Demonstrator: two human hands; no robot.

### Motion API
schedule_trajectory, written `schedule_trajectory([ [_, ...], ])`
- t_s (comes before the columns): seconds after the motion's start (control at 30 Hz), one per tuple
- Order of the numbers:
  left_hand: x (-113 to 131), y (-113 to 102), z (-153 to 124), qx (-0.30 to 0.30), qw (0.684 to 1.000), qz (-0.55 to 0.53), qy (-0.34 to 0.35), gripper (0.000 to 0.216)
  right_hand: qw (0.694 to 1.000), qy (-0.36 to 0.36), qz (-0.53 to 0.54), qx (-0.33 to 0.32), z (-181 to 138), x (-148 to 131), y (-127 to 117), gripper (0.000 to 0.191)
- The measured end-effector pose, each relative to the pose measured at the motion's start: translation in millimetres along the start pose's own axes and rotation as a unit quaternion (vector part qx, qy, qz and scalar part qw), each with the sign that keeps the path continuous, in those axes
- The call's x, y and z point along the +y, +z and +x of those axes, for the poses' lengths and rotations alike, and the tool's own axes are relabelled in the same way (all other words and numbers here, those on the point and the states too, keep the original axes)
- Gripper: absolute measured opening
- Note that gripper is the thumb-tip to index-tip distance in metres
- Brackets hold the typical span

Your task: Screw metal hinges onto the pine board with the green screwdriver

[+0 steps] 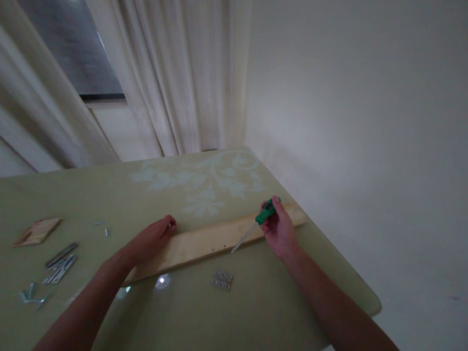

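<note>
A long pale wooden board lies across the table, with two small dark holes near its front edge. My right hand is closed around the green handle of a screwdriver. Its thin metal shaft slants down to the left, and the tip is close to the board's front edge, right of the holes. My left hand rests over the left part of the board, fingers curled together; what they hold, if anything, is too small to make out. In front of the board lies a metal hinge with several screw holes.
To the left, several metal plates, loose screws and a short wood piece lie on the green table. Two small metal pieces sit nearer the middle. A white wall borders the table's right side; curtains hang behind.
</note>
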State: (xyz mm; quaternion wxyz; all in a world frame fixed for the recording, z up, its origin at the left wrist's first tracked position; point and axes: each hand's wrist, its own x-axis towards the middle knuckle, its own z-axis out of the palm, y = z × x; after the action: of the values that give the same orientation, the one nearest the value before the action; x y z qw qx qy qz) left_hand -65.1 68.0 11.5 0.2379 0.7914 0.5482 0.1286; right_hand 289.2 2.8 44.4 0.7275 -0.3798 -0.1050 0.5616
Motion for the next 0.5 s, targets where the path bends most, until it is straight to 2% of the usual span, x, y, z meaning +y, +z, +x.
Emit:
schedule_trajectory([
  [0.07, -2, 0, -2, 0.001, 1.000, -0.013, 0.010, 0.034, 1.000, -0.003, -0.002, 0.003, 1, 0, 0, 0.038],
  [0.13, -5, -4, -5, 0.028, 0.999, -0.024, 0.006, 0.035, 1.000, -0.003, -0.005, 0.004, 2, 0, -1, 0.038],
  [0.23, -9, -14, -13, 0.117, 0.991, -0.056, -0.011, 0.036, 1.000, -0.003, -0.004, 0.006, 3, 0, -3, 0.039],
  [0.3, -2, -17, -24, 0.171, 0.981, -0.086, 0.001, 0.035, 1.000, -0.003, -0.003, 0.010, 4, 1, -4, 0.039],
  [0.33, 5, -16, -31, 0.180, 0.979, -0.094, 0.015, 0.034, 1.000, -0.003, -0.002, 0.012, 4, 1, -5, 0.040],
  [0.4, 26, -5, -47, 0.136, 0.987, -0.072, 0.046, 0.033, 1.000, -0.005, -0.003, 0.013, 5, 2, -5, 0.040],
  [0.5, 67, 27, -69, 0.013, 0.984, 0.017, 0.178, 0.026, 1.000, -0.007, -0.008, 0.011, 6, 4, -5, 0.041],
])
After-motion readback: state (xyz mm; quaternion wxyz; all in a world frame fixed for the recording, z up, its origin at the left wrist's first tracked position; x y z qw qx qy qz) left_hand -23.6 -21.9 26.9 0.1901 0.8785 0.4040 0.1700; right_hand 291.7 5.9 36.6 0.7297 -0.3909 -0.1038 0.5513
